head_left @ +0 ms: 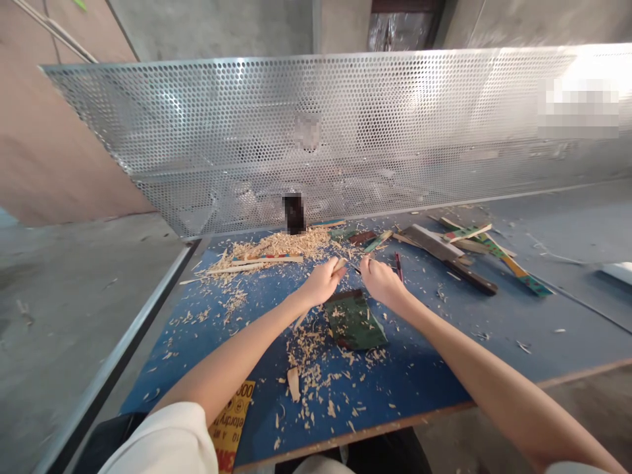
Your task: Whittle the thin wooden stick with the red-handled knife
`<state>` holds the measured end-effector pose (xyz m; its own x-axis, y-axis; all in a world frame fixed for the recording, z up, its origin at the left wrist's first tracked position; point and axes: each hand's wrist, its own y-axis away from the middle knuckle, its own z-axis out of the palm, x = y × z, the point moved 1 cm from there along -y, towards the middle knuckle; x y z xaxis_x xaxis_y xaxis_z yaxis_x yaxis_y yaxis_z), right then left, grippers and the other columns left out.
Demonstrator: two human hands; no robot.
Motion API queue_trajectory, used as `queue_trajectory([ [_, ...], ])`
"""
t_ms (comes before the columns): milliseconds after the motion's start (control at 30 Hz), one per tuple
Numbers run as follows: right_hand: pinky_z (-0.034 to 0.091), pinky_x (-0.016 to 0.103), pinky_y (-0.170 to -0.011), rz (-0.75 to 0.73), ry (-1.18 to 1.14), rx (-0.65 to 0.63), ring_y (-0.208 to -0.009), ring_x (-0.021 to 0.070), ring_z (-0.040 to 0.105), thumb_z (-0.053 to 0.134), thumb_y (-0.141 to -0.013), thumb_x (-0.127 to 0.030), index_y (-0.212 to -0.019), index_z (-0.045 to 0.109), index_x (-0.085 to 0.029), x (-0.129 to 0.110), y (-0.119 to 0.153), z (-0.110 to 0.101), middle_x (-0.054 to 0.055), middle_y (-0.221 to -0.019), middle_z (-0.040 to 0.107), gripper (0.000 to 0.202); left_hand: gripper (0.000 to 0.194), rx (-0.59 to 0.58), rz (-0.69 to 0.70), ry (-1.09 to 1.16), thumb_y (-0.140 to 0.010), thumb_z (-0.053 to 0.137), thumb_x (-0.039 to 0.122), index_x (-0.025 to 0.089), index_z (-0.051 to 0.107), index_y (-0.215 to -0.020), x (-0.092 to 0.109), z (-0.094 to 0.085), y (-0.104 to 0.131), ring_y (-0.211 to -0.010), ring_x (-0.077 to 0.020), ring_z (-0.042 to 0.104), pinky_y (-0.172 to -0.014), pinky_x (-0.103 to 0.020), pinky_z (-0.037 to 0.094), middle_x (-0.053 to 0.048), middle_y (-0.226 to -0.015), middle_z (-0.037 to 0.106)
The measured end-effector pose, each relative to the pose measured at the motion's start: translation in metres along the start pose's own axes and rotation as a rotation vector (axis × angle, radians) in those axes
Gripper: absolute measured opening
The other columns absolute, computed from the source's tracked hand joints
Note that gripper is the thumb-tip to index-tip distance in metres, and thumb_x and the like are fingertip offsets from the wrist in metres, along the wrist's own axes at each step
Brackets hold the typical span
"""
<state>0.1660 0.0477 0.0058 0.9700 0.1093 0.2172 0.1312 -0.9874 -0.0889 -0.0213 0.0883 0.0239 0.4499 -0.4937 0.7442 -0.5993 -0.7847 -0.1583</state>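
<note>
Over the middle of the blue table [197, 368], my left hand [320, 283] is closed around a pale wooden stick [340, 264]. My right hand [381, 282] is closed on a slim dark tool [356, 268], its thin tip pointing at the stick; the fingers cover most of it, so its exact kind is unclear. A dark green sheet [358, 322] lies below both hands, sprinkled with wood shavings [309, 362]. Close to the right hand is a thin dark red stick [398, 266]. A loose wood chip [293, 384] rests nearer to me.
A cleaver [434, 242] and painted wooden strips [513, 263] lie to the right. Piled shavings [296, 242] and strips lie against a perforated metal screen [237, 158] at the back. A blurred black object [295, 214] stands there. A yellow printed sheet [230, 428] sits front left.
</note>
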Motion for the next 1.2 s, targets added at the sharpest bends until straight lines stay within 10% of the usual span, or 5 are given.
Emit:
queue_trajectory([
  [300, 0.059, 0.042, -0.076, -0.018, 0.025, 0.03, -0.093, 0.0321, 0.071, 0.036, -0.097, -0.009, -0.153, 0.038, 0.003, 0.004, 0.001, 0.001, 0.028, -0.106, 0.068, 0.057, 0.035, -0.316, -0.269, 0.739, -0.098, 0.053, 0.057, 0.028, 0.033, -0.095, 0.006, -0.001, 0.002, -0.039, -0.0076, 0.018, -0.04, -0.023, 0.016, 0.011, -0.058, 0.023],
  [900, 0.054, 0.041, -0.088, 0.054, -0.112, -0.102, -0.104, 0.0299, 0.07, 0.025, -0.102, -0.011, -0.144, 0.048, -0.004, -0.004, 0.0, -0.01, 0.028, -0.122, 0.066, 0.048, 0.031, 0.005, 0.021, -0.05, -0.104, 0.042, 0.039, 0.022, 0.043, -0.079, -0.004, 0.004, -0.002, -0.051, -0.0137, 0.048, -0.057, -0.027, 0.032, 0.002, -0.057, 0.049],
  [1200, 0.052, 0.038, -0.092, 0.144, -0.219, -0.174, -0.109, 0.0275, 0.07, 0.024, -0.105, -0.017, -0.146, 0.046, -0.008, -0.012, 0.001, -0.015, 0.025, -0.121, 0.067, 0.047, 0.028, 0.075, -0.026, -0.285, -0.106, 0.037, 0.031, 0.015, 0.06, -0.104, 0.002, 0.01, 0.009, -0.049, -0.0155, 0.05, -0.053, -0.029, 0.028, -0.005, -0.064, 0.059],
])
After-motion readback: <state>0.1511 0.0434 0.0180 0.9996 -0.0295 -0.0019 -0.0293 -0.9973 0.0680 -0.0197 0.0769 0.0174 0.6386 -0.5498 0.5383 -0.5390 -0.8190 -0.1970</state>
